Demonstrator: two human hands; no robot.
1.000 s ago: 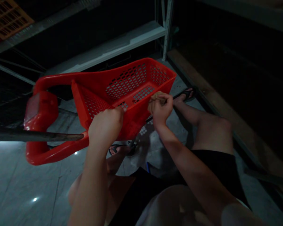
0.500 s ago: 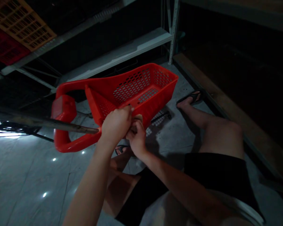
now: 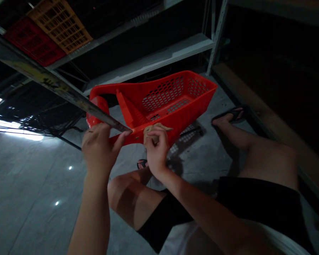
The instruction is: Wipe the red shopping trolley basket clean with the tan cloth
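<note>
A red plastic shopping-cart basket (image 3: 175, 102) with perforated walls lies tilted in front of me above the floor. My left hand (image 3: 98, 148) holds the near red rim, where a long dark metal bar (image 3: 55, 86) crosses it; thumb and fingers are curled around that spot. My right hand (image 3: 155, 148) is closed on a small tan cloth (image 3: 155, 128), pressed against the near side wall of the basket. My bare legs and sandalled feet lie under and to the right of the basket.
Metal shelving (image 3: 159, 56) runs behind the basket, with an orange crate (image 3: 60, 24) and a red crate (image 3: 33, 40) on an upper level. A wooden beam (image 3: 257, 109) lines the right side. Shiny grey floor tiles (image 3: 29, 191) spread to the left.
My left hand slid left along the rim to where the bar meets it. My right hand came back from the far rim to the near wall, cloth still in it. The view swung left.
</note>
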